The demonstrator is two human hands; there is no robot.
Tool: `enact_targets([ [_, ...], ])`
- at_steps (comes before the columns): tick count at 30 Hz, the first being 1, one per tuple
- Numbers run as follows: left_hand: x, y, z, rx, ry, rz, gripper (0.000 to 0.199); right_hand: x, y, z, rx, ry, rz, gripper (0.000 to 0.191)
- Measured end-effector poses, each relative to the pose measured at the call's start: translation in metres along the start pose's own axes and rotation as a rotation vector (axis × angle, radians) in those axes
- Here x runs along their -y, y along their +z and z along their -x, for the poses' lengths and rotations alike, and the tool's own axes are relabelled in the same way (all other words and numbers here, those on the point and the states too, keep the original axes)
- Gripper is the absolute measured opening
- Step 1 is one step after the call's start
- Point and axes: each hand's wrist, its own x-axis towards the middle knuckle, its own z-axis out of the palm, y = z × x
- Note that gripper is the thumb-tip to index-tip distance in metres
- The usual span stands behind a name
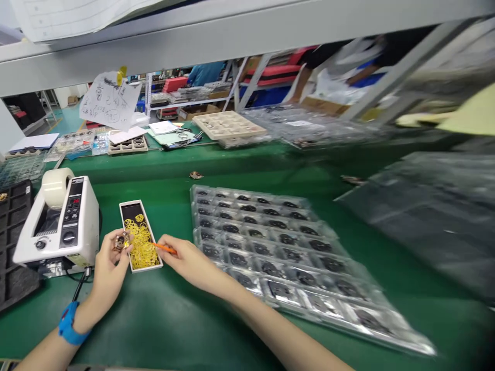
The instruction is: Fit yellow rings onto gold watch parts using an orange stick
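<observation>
My left hand (pixel 112 263), with a blue band at the wrist, pinches a small copper-coloured metal part (pixel 121 241) over the left edge of a narrow white box (pixel 135 205). Thin yellow rings (pixel 144 252) are heaped in that box, whose dark bottom shows at the far end. On the box's right side my right hand (pixel 181 255) grips an orange stick-like tool (pixel 165 249), its tip pointing left toward the rings. Whether the tip touches a ring is too small to tell.
A white tape dispenser (pixel 79 221) stands left of the box, beside a black tray (pixel 13 242). To the right lies a large clear tray (pixel 266 237) of dark round parts. A small metal piece (pixel 196 175) lies behind. A grey shelf beam (pixel 232 33) crosses overhead; people work beyond.
</observation>
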Motion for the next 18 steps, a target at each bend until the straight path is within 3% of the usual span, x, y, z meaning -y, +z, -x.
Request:
enact_targets([
  [2,-0.001,-0.001,0.002,0.002,0.007,-0.011,0.04,-0.007,-0.028,0.0,-0.07,0.014,0.111,0.018],
  [5,0.001,-0.003,0.004,0.016,0.027,-0.035,0.039,-0.026,-0.09,-0.011,-0.193,0.216,0.521,0.02],
  [7,0.004,-0.004,0.003,0.029,0.041,-0.029,0.039,-0.045,-0.133,-0.022,-0.218,0.384,0.813,0.026],
  [10,0.007,-0.004,-0.001,0.018,0.026,0.028,0.043,-0.075,-0.179,-0.034,-0.172,0.498,0.925,0.024],
  [13,0.009,-0.003,-0.006,-0.002,-0.034,0.114,0.052,-0.1,-0.199,-0.039,-0.1,0.562,0.97,0.022],
  [18,0.006,-0.002,-0.008,-0.011,-0.102,0.152,0.06,-0.119,-0.204,-0.042,-0.015,0.514,0.968,0.021],
])
